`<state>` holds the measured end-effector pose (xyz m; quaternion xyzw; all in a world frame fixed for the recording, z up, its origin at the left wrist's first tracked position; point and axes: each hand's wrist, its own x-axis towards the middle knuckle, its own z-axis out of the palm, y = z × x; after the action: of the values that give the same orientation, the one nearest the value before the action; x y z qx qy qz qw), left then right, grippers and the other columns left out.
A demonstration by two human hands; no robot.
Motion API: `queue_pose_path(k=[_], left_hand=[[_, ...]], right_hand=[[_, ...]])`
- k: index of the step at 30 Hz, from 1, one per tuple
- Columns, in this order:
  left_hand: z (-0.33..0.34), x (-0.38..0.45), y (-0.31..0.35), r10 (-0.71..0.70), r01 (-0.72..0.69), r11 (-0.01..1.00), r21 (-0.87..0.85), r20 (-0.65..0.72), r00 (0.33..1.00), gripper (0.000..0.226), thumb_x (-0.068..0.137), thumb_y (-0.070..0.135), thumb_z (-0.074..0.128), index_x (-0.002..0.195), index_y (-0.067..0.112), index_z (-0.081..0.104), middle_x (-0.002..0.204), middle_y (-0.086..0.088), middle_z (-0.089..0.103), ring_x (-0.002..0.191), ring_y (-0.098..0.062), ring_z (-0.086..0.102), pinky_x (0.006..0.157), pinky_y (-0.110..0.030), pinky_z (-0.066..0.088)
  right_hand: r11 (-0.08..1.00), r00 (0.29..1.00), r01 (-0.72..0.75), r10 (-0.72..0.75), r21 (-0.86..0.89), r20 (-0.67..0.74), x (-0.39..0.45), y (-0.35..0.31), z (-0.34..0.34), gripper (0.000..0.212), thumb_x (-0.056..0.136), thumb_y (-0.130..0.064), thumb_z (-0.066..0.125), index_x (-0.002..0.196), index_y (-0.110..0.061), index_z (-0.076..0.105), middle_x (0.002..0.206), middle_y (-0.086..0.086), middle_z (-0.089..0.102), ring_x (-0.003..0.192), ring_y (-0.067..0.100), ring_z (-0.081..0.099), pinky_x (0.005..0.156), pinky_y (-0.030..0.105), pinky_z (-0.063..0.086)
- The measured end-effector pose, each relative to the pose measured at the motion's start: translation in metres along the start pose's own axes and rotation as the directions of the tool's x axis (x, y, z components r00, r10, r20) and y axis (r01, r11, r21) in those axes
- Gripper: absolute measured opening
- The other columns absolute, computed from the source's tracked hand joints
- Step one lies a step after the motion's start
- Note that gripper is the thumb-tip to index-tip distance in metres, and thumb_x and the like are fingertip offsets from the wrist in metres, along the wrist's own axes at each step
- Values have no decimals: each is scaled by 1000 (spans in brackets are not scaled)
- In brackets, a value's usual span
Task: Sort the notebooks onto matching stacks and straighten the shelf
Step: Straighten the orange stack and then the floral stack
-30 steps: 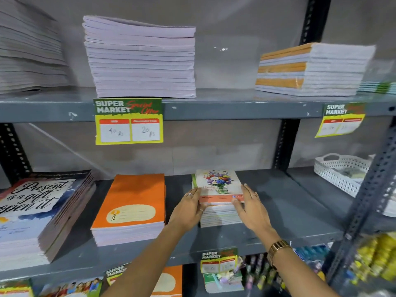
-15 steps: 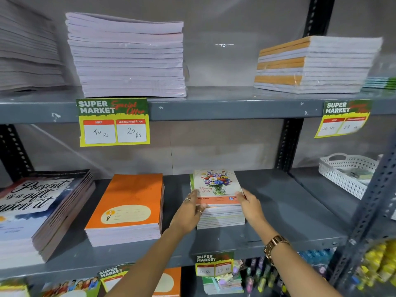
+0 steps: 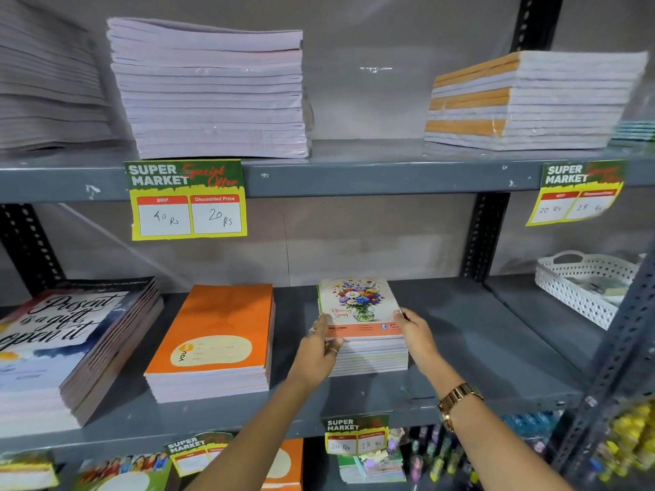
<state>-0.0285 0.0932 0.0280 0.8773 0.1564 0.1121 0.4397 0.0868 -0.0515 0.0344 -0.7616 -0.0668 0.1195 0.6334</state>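
Observation:
A small stack of flower-cover notebooks (image 3: pixel 358 306) sits in the middle of the grey middle shelf (image 3: pixel 460 349). My left hand (image 3: pixel 317 352) presses against the stack's left front corner, thumb on the top cover. My right hand (image 3: pixel 418 336) clasps the stack's right side near the front. To the left lies a stack of orange notebooks (image 3: pixel 219 334), and further left a taller stack with "Present is a gift, open it" covers (image 3: pixel 63 341).
The upper shelf holds a tall pale stack (image 3: pixel 209 90), a grey stack (image 3: pixel 46 86) at far left and an orange-spined stack (image 3: pixel 531 101) at right. A white perforated basket (image 3: pixel 584 285) stands at right. Price tags (image 3: pixel 186 200) hang on the shelf edges. A slotted metal post (image 3: pixel 616 356) rises at front right.
Both hands slid from on top of the flower stack down to its sides, gripping it at the front corners. The view shifted slightly.

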Motion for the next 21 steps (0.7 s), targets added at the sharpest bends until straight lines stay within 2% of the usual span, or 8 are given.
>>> queue_pose_path(k=[5,8,12,18,21], left_hand=[[1,-1,-4,18,-17,1000,19,-24,1000,54,95,15,47,142,18,23,137,-6,49,118,-17,49,100,-36,47],[1,-2,-3,24,-24,999,26,-29,999,53,95,16,47,142,18,23,135,-5,51,110,-10,47,100,-34,47],[1,-3,-2,10,-9,1000,26,-31,999,55,94,14,48,142,18,23,135,-6,52,114,-15,50,100,-36,47],[0,-3,1,4,-4,1000,21,-38,999,54,94,12,49,141,16,25,133,-7,53,109,-13,49,98,-36,49],[0,-2,1,-18,18,1000,4,-24,1000,57,93,11,49,143,18,23,135,-6,50,107,-9,45,97,-34,49]], right_hand=[[999,1000,-7,8,48,-12,0,1,3,26,99,-19,44,109,-2,61,76,1,63,66,14,57,60,24,45],[998,1000,7,-6,59,-15,-2,1,4,25,100,-19,42,109,-6,61,75,-1,62,66,12,57,59,21,44],[996,1000,-4,6,93,-20,-5,2,3,22,100,-20,42,111,-11,58,76,-2,61,65,12,57,57,20,43],[994,1000,-11,12,109,-1,-6,4,4,24,100,-22,42,110,-8,58,78,1,62,66,14,59,57,22,46],[990,1000,-16,19,142,-20,-8,5,4,19,100,-22,42,107,-13,57,77,1,62,65,15,59,56,23,46]])
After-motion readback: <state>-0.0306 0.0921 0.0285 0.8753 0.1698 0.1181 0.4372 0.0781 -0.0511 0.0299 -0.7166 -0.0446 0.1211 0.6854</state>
